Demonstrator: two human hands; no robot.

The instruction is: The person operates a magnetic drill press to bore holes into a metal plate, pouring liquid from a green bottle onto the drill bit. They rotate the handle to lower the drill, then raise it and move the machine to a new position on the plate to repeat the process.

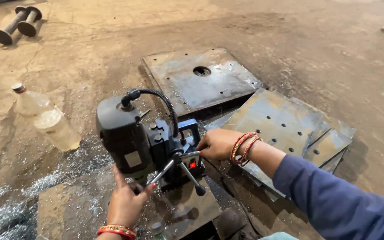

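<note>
A black magnetic drill press (145, 142) stood upright on a rusty steel plate (67, 209) lying flat on the dusty concrete floor (90, 53), near the plate's far edge. The left hand (125, 202) reached up from the plate's near edge, fingers spread and curled against the underside of the drill's motor housing, touching it rather than closing around it; a red and gold bangle (116, 230) sat on that wrist. The right hand (218, 143) came in from the right, its fingers pinching the end of one spoke of the feed handle (181, 166) at the side of the machine, just above a small glowing red switch (192, 164). Red bangles (244, 148) ringed that wrist as well, and a blue sleeve (334, 204) covered the forearm. A ribbed black cable (163, 104) arched from the top of the motor down to the machine's body. Bright metal shavings (18, 195) were scattered over the floor along the plate's left edge. Just beyond them a clear plastic bottle (45, 118) lay tilted on the floor. Behind the drill, a square plate with a large round hole (201, 80) lay flat, and to its right a stack of drilled plates (290, 129) overlapped one another. Two dark flanged metal pieces (16, 24) lay side by side at the floor's far left corner.
</note>
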